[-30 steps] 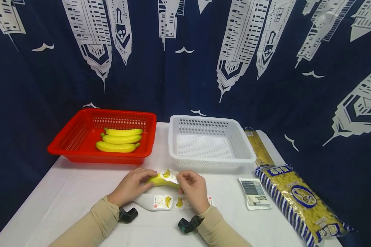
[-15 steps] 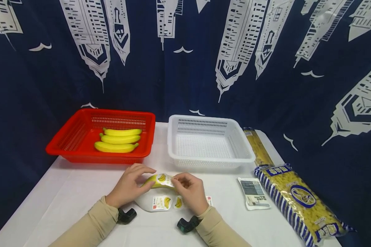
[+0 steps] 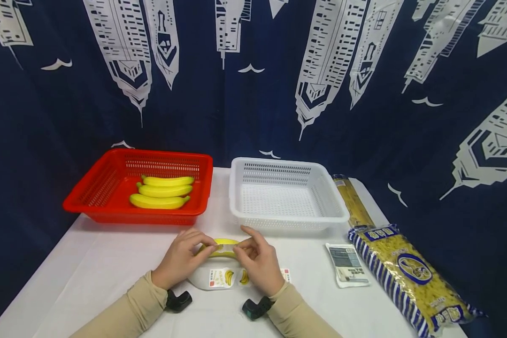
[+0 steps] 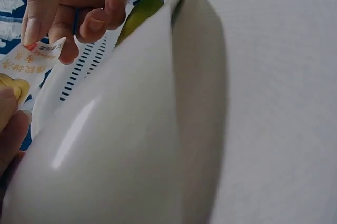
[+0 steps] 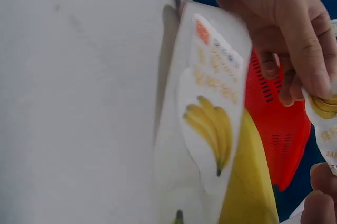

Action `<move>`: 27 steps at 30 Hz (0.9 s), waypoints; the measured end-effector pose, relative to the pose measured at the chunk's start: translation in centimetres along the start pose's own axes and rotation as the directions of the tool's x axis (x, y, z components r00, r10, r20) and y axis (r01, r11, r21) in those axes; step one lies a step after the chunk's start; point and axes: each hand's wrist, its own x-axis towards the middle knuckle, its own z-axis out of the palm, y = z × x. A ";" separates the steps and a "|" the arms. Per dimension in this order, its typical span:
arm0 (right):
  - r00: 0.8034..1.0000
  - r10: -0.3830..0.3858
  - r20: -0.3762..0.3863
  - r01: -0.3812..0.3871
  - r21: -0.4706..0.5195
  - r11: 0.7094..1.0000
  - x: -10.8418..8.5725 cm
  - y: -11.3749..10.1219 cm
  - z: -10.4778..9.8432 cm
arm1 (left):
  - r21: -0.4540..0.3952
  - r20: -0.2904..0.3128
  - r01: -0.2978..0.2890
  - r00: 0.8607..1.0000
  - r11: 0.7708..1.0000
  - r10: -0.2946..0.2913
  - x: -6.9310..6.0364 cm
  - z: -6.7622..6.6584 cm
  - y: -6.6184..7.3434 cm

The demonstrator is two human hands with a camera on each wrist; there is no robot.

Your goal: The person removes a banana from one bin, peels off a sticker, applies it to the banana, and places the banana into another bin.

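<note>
A white banana-picture label [image 3: 226, 248] is stretched between both hands over a yellow banana [image 3: 225, 241]. The left hand [image 3: 181, 258] pinches its picture end [image 5: 324, 109]; the thumb and a finger of the right hand [image 3: 261, 263] pinch the lettered end [image 4: 42, 58], with the right index finger raised. In front of the banana a pale backing strip [image 3: 200, 276] with more labels lies on the table, partly behind the right hand. It fills much of the left wrist view, curved [image 4: 121, 124], with the banana's greenish tip [image 4: 143, 18] beyond.
At the back left, a red basket [image 3: 139, 218] contains three bananas [image 3: 158, 202]. Right of it is a white basket [image 3: 289, 220] with nothing in it. A small printed packet [image 3: 348, 265], a pasta bag [image 3: 414, 272] and a long yellowish pack [image 3: 355, 202] lie on the right.
The left fingers, spread around the banana half a second ago, have come together on the label's left end. The label has tipped so its picture no longer shows from above. The right index finger has lifted.
</note>
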 end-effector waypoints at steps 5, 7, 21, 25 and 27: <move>0.997 -0.068 -0.029 0.065 -0.100 0.993 0.1 0.2 -0.3 | 0.014 0.006 -0.012 1.000 1.000 0.012 0.2 0.1 -0.2; 0.996 -0.084 -0.043 0.079 -0.122 0.989 0.2 0.3 -0.4 | 0.008 0.003 -0.012 1.000 1.000 0.012 0.2 0.1 -0.2; 1.000 0.008 -0.016 -0.009 -0.100 0.995 0.6 0.8 -0.1 | 0.040 0.034 -0.005 0.999 0.999 0.003 0.5 0.4 -0.7; 0.999 0.030 -0.018 -0.032 -0.120 0.992 0.6 1.1 0.2 | 0.057 0.037 0.022 0.999 0.998 -0.025 0.3 0.6 -0.9; 0.999 0.035 -0.021 -0.037 -0.125 0.991 0.5 1.1 0.2 | 0.063 0.043 0.036 0.998 0.997 -0.038 0.2 0.7 -0.9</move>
